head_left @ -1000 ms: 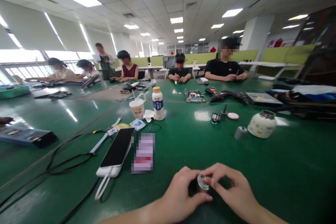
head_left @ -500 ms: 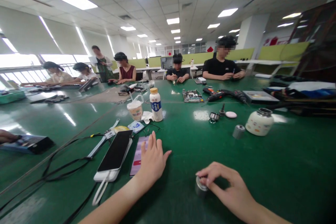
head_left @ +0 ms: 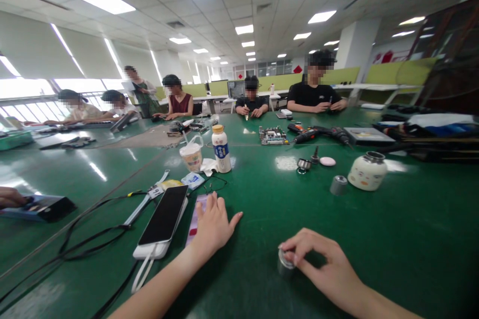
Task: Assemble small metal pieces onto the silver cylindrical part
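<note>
My left hand (head_left: 215, 222) lies over a phone with a pink and purple screen (head_left: 193, 224), fingers spread, covering its right side. Whether the fingertips touch the screen I cannot tell. At the lower centre, my right hand (head_left: 324, 261) pinches the top rim of a small silver metal cylinder (head_left: 286, 265), which stands on the green table (head_left: 392, 239). A second silver cylinder (head_left: 339, 185) stands farther back. Beside it is a cream round jar (head_left: 367, 172) with a face pattern and an uncapped metal neck.
On the left lie a black-screened phone (head_left: 163, 217) on a white power bank, a lanyard (head_left: 144, 209) and dark cables. A bottle (head_left: 221, 149) and a lidded cup (head_left: 191, 155) stand ahead. Beyond are a circuit board (head_left: 273, 134), power drills (head_left: 310, 134) and several seated people.
My left hand has let go of the metal cylinder and moved left over the pink-screened phone. My right hand keeps its pinch on the cylinder. The view has shifted slightly.
</note>
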A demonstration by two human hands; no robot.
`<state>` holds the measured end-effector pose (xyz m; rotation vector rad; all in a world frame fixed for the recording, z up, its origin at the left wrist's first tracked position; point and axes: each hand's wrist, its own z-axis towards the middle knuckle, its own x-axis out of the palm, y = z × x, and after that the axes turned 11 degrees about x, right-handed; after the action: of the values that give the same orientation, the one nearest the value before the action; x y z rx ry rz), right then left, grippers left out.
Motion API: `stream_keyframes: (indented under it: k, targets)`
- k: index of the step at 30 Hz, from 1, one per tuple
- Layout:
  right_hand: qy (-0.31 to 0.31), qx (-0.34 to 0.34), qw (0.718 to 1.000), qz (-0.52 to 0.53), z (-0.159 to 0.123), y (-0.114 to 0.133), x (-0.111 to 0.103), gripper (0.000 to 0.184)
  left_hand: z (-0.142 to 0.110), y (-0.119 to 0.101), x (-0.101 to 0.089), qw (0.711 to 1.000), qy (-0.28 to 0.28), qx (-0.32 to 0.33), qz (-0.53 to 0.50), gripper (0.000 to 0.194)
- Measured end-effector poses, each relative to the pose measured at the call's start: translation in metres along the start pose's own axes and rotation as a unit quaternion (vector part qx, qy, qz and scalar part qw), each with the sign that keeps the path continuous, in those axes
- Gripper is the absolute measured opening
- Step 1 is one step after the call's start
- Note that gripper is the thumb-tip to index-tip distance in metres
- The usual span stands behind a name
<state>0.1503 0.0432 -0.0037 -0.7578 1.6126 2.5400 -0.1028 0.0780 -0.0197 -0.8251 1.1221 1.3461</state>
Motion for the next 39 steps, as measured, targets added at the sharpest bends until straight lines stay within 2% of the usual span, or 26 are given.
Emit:
stream_keyframes:
  k: [3,8,13,16,19,22,24,26,30,34,39]
  targets:
    - [-0.003,0.001,1.000,0.000,0.000,0.000,0.000,0.014,-0.003,-0.005,-0.002,1.000,-0.019,0.010,-0.004,0.056]
    - [-0.005,-0.002,1.000,0.000,0.000,0.000,0.000,0.014,-0.012,-0.023,-0.009,0.996,-0.059,0.061,-0.024,0.034]
    - [-0.002,-0.003,1.000,0.002,-0.001,0.000,0.000,0.015,-0.013,-0.027,-0.012,0.996,-0.067,0.039,-0.043,0.037]
    - [-0.001,0.001,1.000,0.003,-0.001,0.001,0.001,0.016,-0.014,-0.027,-0.018,0.991,-0.071,0.059,-0.099,0.030]
    - [-0.006,0.019,1.000,0.009,-0.001,0.002,0.001,0.015,-0.022,-0.036,-0.030,0.960,-0.070,0.138,-0.232,0.023]
    - [-0.008,0.035,0.999,0.019,0.000,0.004,0.002,0.013,-0.034,-0.051,-0.042,0.900,-0.025,0.208,-0.383,0.050]
    - [-0.006,0.047,0.999,0.024,0.000,0.006,0.002,0.013,-0.041,-0.060,-0.047,0.864,-0.003,0.209,-0.458,0.059]
    - [-0.005,0.066,0.997,0.028,-0.001,0.007,0.001,0.015,-0.045,-0.066,-0.049,0.840,0.005,0.202,-0.503,0.056]
    - [-0.011,0.099,0.994,0.040,-0.003,0.008,0.003,0.019,-0.048,-0.076,-0.048,0.822,0.004,0.211,-0.529,0.052]
    - [-0.022,0.103,0.993,0.044,-0.010,0.008,0.008,0.025,-0.056,-0.089,-0.043,0.815,-0.008,0.173,-0.553,0.031]
    - [-0.024,0.090,0.994,0.061,-0.027,0.015,0.011,0.028,-0.079,-0.102,-0.043,0.804,-0.023,0.155,-0.573,0.034]
